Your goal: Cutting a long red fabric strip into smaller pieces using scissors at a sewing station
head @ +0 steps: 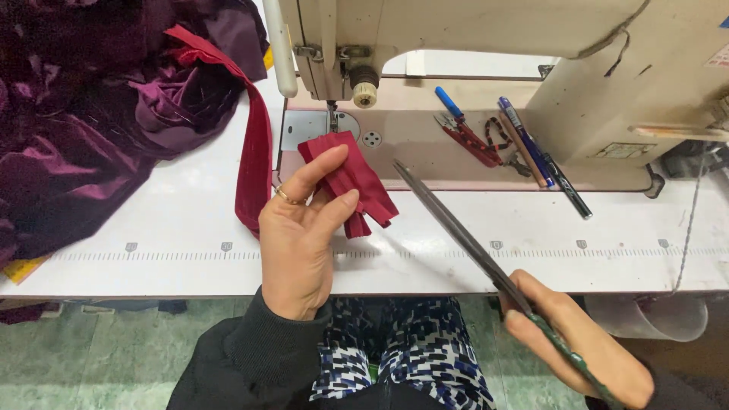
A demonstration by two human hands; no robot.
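Observation:
My left hand [298, 231] pinches a small folded piece of red fabric [351, 176] between thumb and fingers, lifted just in front of the sewing machine's needle [332, 115]. A ring sits on one finger. My right hand [579, 343] grips the handle of long dark scissors [454, 226]. Their blades are closed and point up-left toward the red fabric, with the tip a short gap from it.
A cream sewing machine [486, 45] spans the back. On its bed lie red thread snips [467, 138], pens [531, 144] and a pencil. A heap of purple velvet [91, 114] with a red strip [254, 152] covers the table's left. The white table [607, 228] has a ruler strip.

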